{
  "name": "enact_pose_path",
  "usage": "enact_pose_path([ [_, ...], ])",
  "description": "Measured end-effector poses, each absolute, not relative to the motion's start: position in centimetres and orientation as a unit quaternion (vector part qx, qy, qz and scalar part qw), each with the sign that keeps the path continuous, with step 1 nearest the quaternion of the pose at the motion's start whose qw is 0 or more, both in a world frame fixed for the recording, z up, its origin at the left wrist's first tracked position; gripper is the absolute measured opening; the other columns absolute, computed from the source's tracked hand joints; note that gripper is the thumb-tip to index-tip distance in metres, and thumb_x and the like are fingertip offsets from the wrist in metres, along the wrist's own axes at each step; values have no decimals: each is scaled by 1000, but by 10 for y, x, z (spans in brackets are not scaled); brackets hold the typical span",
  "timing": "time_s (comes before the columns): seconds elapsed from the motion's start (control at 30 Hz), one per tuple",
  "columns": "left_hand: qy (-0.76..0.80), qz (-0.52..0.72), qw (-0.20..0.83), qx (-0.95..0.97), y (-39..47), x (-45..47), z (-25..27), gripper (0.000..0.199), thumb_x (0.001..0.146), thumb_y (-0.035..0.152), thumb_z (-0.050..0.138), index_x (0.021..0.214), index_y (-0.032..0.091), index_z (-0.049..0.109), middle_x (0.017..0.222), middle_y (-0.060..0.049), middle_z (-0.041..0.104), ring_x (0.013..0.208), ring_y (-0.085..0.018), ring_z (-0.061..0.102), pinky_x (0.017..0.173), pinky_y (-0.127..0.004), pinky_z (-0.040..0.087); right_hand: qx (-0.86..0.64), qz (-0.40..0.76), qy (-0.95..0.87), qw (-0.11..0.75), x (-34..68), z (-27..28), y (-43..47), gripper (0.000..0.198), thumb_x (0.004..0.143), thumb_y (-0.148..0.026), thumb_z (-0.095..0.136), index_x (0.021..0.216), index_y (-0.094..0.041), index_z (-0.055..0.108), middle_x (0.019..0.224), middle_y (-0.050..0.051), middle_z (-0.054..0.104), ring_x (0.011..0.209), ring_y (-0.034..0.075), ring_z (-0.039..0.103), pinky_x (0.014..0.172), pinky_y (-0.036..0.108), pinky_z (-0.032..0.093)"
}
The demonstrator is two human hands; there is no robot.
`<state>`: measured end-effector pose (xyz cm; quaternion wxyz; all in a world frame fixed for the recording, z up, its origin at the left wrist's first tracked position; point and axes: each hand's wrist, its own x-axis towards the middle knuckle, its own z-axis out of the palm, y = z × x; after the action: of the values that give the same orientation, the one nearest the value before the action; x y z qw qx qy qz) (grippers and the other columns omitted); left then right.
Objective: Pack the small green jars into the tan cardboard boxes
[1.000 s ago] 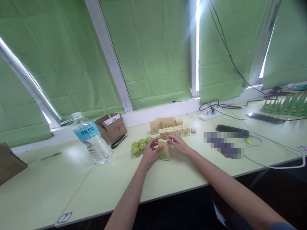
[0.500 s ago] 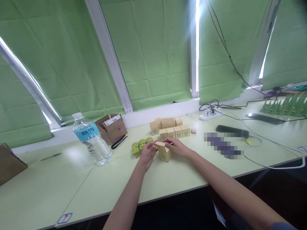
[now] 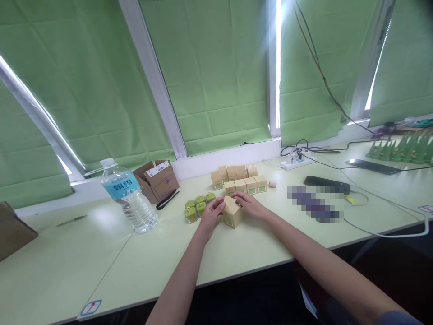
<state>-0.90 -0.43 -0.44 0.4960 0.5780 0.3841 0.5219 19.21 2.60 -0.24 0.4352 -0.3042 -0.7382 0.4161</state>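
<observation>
A small kraft paper box (image 3: 233, 219) with a green-windowed label stands on the table between my hands, its top flap (image 3: 230, 204) slanting up. My left hand (image 3: 212, 215) grips the box's left side, thumb on the flap. From the right, my right hand (image 3: 249, 206) has its fingers closed around the back and top edge of the box; some fingertips are hidden. Just left of my left hand sit several small clear jars with green lids (image 3: 191, 212). Behind my hands are two rows of similar kraft boxes (image 3: 251, 185), the back ones with flaps raised.
A large water bottle (image 3: 135, 203) and an open cardboard carton (image 3: 161, 183) with a black strap (image 3: 167, 200) stand left. A small pinkish object (image 3: 272, 184) lies beside the boxes. Right are a black device (image 3: 326, 184), a blurred purple item (image 3: 313, 204), cables and a power strip (image 3: 297, 161).
The box's top flap, which stood more upright, has been folded down further. My left thumb has moved onto it, and both hands have shifted slightly around the box.
</observation>
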Motion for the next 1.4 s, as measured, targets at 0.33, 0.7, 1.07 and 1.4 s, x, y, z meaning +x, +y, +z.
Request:
enact_pose_path([
  [0.33, 390, 491, 488, 608, -7, -5, -1, 41, 81, 44, 68, 116, 21, 66, 117, -9, 67, 104, -21, 61, 85, -29, 46, -328, 415, -737, 420, 194, -6, 27, 37, 98, -48, 39, 109, -22, 64, 103, 5, 68, 96, 20, 61, 81, 33, 48],
  [0.7, 436, 547, 412, 584, -4, -8, -1, 29, 77, 45, 70, 87, 18, 64, 93, -5, 66, 83, -15, 58, 69, -24, 45, -310, 352, -749, 468, 195, 4, 21, 30, 90, -47, 57, 92, -20, 71, 91, 4, 72, 85, 20, 65, 75, 31, 50],
  [1.07, 455, 547, 397, 579, -6, -6, 3, 28, 74, 41, 71, 86, 18, 64, 81, -2, 62, 74, -14, 55, 63, -23, 41, -342, 337, -758, 440, 194, 1, 23, 31, 91, -46, 53, 88, -20, 70, 90, 3, 73, 81, 19, 63, 74, 30, 49],
  [1.4, 479, 477, 458, 577, -5, -5, -2, 28, 80, 46, 61, 89, 20, 58, 83, 0, 60, 75, -13, 55, 62, -21, 37, -361, 357, -782, 361, 196, 2, 17, 47, 96, -54, 38, 70, -20, 58, 71, 1, 60, 66, 17, 51, 63, 29, 40],
])
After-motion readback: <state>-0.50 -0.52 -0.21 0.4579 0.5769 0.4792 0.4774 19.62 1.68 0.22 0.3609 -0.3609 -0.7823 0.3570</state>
